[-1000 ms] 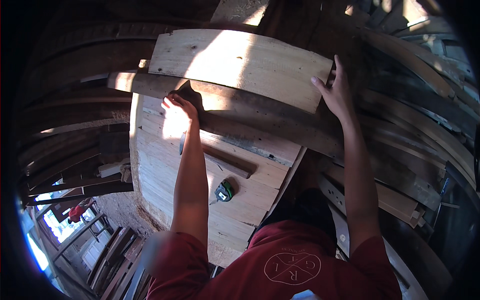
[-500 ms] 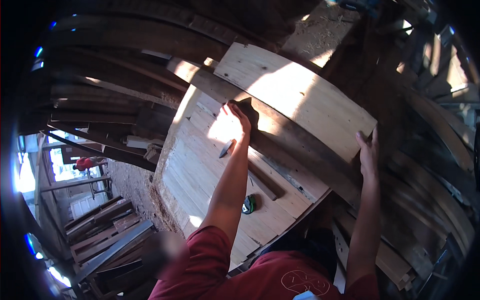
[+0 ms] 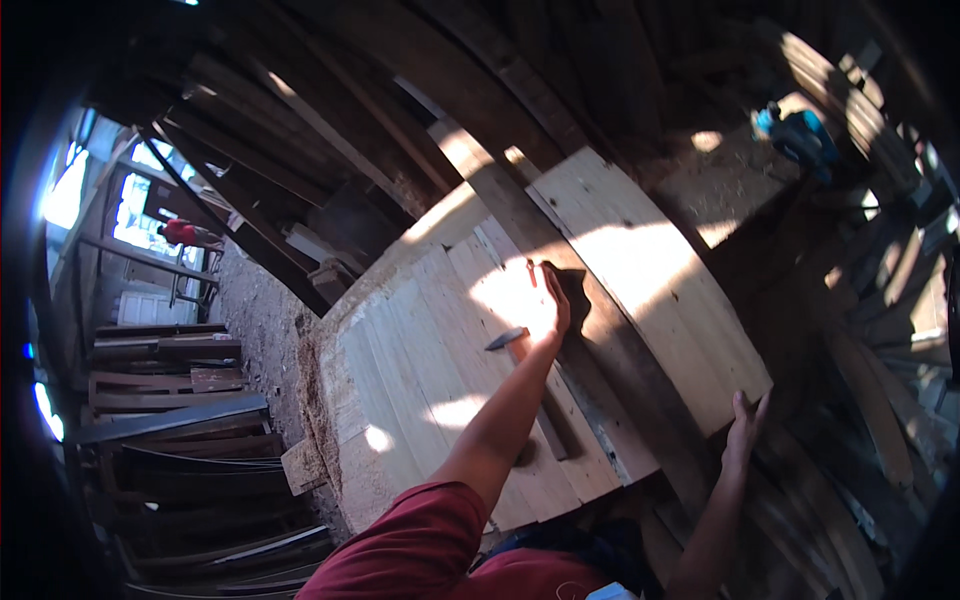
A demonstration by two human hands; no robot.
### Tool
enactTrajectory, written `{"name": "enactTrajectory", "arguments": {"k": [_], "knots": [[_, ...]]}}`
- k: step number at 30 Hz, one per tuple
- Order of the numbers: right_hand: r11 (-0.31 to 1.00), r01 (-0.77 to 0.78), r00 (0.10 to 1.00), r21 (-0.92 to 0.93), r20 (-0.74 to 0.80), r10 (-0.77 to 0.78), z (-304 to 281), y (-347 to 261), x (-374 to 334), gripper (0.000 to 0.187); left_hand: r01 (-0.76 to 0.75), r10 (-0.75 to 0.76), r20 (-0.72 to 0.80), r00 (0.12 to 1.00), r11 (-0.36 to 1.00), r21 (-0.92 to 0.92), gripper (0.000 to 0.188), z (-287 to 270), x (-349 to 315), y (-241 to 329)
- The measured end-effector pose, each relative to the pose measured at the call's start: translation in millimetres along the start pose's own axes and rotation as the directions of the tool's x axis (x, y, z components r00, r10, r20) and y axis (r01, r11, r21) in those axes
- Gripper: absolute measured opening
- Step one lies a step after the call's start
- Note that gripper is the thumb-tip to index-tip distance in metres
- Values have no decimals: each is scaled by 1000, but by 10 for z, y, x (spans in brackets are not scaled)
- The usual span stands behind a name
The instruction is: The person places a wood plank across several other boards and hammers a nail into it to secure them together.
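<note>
My right hand (image 3: 742, 428) grips the near right corner of a wide pale board (image 3: 650, 285), thumb on top and fingers at its edge. This board lies beyond a long dark beam (image 3: 615, 335). At the beam's near side is my left hand (image 3: 547, 305), fingers stretched out and brightly sunlit, casting a shadow on the beam; whether it presses on the wood I cannot tell. Under my left wrist lies a hammer (image 3: 506, 340), its head pointing left and its handle partly covered by my forearm. Pale planks side by side form the worktop (image 3: 400, 340) beneath.
A blue power tool (image 3: 800, 138) rests at the far right. Dark timber (image 3: 330, 110) is piled behind the worktop, and stacked boards (image 3: 180, 400) stand at the left. Sawdust (image 3: 318, 400) lies along the worktop's left side. A person in red (image 3: 190, 233) is far off at the left.
My view has turned, so the worktop and boards appear rotated clockwise and lower. Both hands keep their places on the wood. A green tape measure seen earlier is now mostly behind my left forearm.
</note>
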State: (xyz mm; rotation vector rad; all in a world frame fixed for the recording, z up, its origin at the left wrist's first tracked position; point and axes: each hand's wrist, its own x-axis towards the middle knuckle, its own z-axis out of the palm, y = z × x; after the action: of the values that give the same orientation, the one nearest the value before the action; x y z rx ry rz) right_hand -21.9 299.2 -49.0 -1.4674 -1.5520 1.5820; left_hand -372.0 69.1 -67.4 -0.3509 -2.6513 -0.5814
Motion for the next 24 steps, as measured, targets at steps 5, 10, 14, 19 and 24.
{"name": "enactTrajectory", "arguments": {"k": [5, 10, 14, 19, 24], "knots": [[990, 121, 992, -66, -28, -123, -572, 362, 61, 70, -96, 92, 99, 991, 994, 45, 25, 164, -171, 422], [722, 146, 988, -677, 138, -70, -583, -109, -543, 73, -364, 344, 203, 917, 929, 67, 25, 471, 358, -327], [654, 54, 967, -755, 203, 154, -746, -181, -799, 69, -347, 396, 243, 885, 911, -223, 24, 1074, 347, -284], [731, -22, 978, -682, 138, 158, -546, -199, -720, 60, -199, 309, 262, 914, 906, -373, 23, 1626, 294, -709], [842, -109, 968, -529, 137, 211, -173, -131, -280, 63, -189, 273, 154, 949, 890, -415, 31, 1217, 512, -1230]]}}
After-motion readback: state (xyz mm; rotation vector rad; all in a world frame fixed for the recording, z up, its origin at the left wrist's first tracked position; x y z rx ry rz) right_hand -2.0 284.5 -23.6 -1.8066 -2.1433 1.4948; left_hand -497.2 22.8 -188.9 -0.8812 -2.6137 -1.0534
